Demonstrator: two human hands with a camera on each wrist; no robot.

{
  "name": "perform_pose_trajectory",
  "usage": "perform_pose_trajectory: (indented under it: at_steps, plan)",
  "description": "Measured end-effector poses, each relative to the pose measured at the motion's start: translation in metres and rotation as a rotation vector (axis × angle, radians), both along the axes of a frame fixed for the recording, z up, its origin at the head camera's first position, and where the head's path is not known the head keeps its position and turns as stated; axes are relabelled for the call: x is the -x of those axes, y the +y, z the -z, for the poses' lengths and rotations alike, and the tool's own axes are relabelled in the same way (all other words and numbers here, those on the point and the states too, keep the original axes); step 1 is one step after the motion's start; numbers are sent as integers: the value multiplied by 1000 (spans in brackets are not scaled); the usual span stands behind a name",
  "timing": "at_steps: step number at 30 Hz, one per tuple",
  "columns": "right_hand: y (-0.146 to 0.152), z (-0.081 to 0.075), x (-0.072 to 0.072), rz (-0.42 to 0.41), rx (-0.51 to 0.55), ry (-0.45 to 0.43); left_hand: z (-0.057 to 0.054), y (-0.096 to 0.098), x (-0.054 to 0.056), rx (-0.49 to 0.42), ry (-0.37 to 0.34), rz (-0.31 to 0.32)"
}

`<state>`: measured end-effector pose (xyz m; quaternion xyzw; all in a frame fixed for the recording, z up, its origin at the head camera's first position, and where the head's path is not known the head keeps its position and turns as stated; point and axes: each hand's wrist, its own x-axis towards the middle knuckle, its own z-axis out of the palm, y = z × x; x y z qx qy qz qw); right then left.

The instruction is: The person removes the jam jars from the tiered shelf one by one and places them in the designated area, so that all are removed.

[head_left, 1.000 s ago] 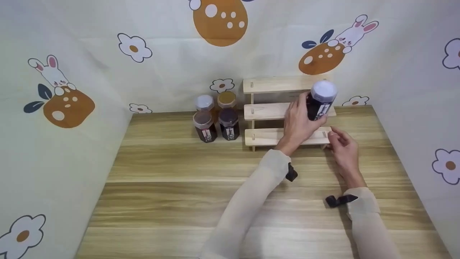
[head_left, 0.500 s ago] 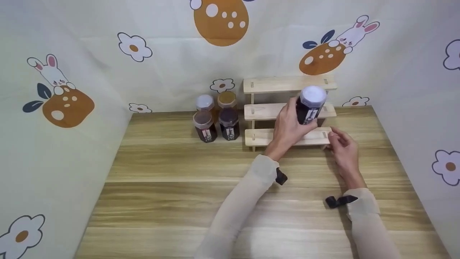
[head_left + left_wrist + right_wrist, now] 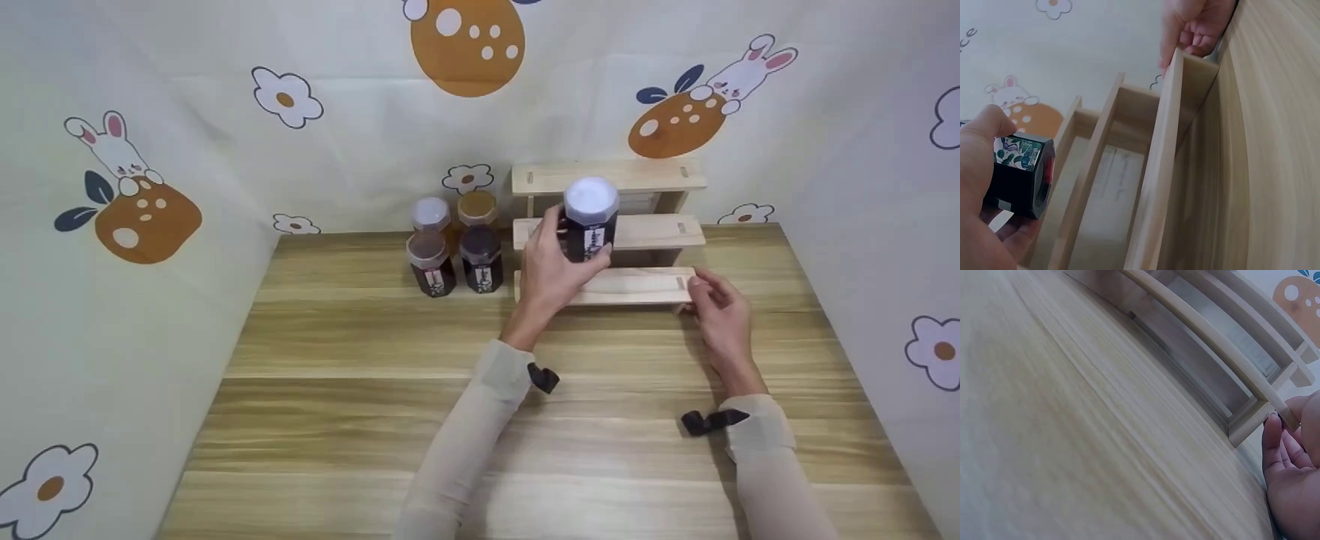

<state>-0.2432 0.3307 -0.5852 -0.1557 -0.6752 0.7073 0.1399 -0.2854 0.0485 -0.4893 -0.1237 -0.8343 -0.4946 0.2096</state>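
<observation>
My left hand grips a dark jar with a white lid and a label, held upright in front of the middle tier of a three-tier wooden display rack. In the left wrist view the black base of the jar faces the rack, with fingers and thumb around its sides. My right hand pinches the right end of the rack's lowest board. Seen from the right wrist, the thumb lies under that board's end and a finger goes over it.
Left of the rack, several jars stand close together: a dark jar, a brown-lidded jar, a yellow-lidded jar and a white-lidded jar. Patterned cloth surrounds the wood-grain table at the back and sides.
My left hand has carried the dark jar leftward along the rack, from its right end toward its left half, and the jar is now more upright. My right hand stays at the lowest board's end.
</observation>
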Motion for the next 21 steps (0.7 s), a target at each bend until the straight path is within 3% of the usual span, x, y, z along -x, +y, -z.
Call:
perform_pose_trajectory:
  at_steps: [9,21]
  plan:
    - [0,0,-1,11,31,-13,-2,-56,-5,-79,80,-69]
    - [-3,-4,-2,7,44,-11,2,-121,-4,-184,86,-159]
